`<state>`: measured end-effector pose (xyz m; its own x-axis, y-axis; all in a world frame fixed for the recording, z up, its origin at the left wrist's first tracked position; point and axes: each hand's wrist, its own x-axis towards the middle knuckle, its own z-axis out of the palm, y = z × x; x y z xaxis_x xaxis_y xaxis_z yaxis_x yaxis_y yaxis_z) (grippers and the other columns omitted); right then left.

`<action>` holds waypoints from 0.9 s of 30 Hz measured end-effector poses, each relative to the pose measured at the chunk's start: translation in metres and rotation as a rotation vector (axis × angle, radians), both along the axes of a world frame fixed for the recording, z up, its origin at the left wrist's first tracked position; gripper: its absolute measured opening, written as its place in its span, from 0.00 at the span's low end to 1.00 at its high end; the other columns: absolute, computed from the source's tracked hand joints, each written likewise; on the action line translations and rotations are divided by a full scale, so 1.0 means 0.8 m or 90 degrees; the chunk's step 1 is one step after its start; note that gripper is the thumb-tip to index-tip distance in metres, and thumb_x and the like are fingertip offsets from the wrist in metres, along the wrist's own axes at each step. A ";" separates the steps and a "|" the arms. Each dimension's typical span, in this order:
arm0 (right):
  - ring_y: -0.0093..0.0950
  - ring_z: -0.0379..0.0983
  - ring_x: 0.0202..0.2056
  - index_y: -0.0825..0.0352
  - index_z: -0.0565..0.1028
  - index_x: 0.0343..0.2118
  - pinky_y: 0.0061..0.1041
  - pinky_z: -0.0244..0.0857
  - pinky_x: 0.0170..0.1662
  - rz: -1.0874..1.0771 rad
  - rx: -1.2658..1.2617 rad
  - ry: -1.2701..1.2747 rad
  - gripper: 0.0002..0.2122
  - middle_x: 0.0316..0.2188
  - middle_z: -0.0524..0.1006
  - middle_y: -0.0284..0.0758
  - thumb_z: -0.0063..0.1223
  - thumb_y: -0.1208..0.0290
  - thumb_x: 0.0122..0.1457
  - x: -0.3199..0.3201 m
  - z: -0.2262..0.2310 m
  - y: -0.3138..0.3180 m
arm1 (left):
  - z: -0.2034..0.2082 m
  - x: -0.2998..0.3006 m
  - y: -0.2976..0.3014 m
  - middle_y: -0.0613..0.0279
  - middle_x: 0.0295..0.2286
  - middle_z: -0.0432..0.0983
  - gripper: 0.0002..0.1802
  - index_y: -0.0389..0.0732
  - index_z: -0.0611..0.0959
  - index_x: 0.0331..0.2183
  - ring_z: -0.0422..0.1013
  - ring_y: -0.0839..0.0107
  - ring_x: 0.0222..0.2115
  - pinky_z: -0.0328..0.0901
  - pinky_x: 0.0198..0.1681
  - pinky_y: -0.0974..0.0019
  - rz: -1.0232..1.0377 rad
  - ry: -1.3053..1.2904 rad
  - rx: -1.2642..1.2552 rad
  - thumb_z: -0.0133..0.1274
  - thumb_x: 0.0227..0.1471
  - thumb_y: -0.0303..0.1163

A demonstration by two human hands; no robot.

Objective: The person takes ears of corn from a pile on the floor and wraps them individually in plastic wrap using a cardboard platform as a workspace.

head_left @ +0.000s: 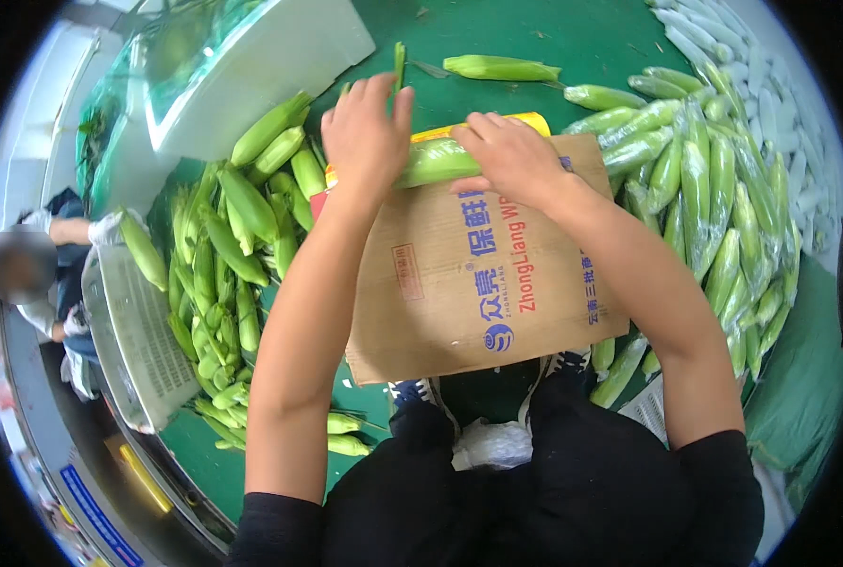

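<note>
the left hand [369, 128] is hovering at upper centre of the frame, its fingers loosely bent and its thumb standing apart; its wrist is covering the left end of a green ear of corn [433, 164], so whether it is gripping anything, i cannot tell; the right hand [508, 156] is curling over the right end of that ear, pinching it between the thumb below and the fingers above; the ear is lying sideways at upper centre, shining as if in clear film, along the top edge of a brown cardboard piece [469, 283]; a yellow roll [532, 123] is showing just behind it; a pile of unwrapped ears [218, 250] is spreading over the left of the frame, beside a pale crate [147, 350]; at far left a co-worker [67, 203] is touching one ear with a gloved hand [107, 229]; a white foam box [261, 85] is standing at upper left; a heap of film-wrapped ears [714, 189] is filling the right; one loose ear [502, 68] is lying at top centre on the green floor [573, 28].
</note>
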<state>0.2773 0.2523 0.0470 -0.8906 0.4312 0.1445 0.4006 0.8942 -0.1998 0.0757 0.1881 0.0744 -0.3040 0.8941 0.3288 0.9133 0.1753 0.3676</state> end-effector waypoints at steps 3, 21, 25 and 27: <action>0.42 0.74 0.46 0.67 0.70 0.49 0.40 0.69 0.46 0.000 -0.103 -0.012 0.34 0.45 0.75 0.43 0.64 0.43 0.47 0.026 0.004 -0.013 | 0.026 0.045 -0.084 0.56 0.47 0.76 0.28 0.44 0.77 0.50 0.69 0.55 0.51 0.59 0.56 0.46 -0.196 0.024 -0.049 0.61 0.50 0.46; 0.29 0.41 0.71 0.42 0.61 0.66 0.54 0.24 0.70 0.212 0.014 0.002 0.30 0.70 0.52 0.19 0.35 0.38 0.63 0.019 -0.058 -0.053 | 0.031 0.093 -0.152 0.46 0.32 0.80 0.33 0.35 0.80 0.43 0.76 0.50 0.33 0.69 0.41 0.58 -0.432 -0.354 -0.596 0.67 0.28 0.32; 0.27 0.39 0.72 0.46 0.60 0.67 0.55 0.26 0.70 0.255 -0.025 0.005 0.33 0.70 0.52 0.20 0.33 0.35 0.62 -0.002 -0.049 -0.043 | 0.029 0.111 -0.216 0.49 0.38 0.80 0.39 0.40 0.78 0.51 0.75 0.58 0.38 0.68 0.47 0.59 -0.691 -0.344 -0.655 0.68 0.32 0.35; 0.30 0.43 0.71 0.50 0.63 0.65 0.54 0.32 0.70 0.220 -0.045 -0.015 0.32 0.69 0.55 0.27 0.39 0.38 0.62 -0.002 -0.051 -0.044 | 0.033 0.141 -0.235 0.48 0.41 0.78 0.42 0.40 0.74 0.54 0.73 0.56 0.43 0.67 0.50 0.59 -0.663 -0.402 -1.111 0.69 0.34 0.37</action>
<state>0.2754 0.2174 0.0062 -0.9884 0.1125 0.1025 0.0824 0.9618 -0.2610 0.1889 0.0004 0.1005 0.6712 -0.0371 -0.7404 0.7269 0.2290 0.6475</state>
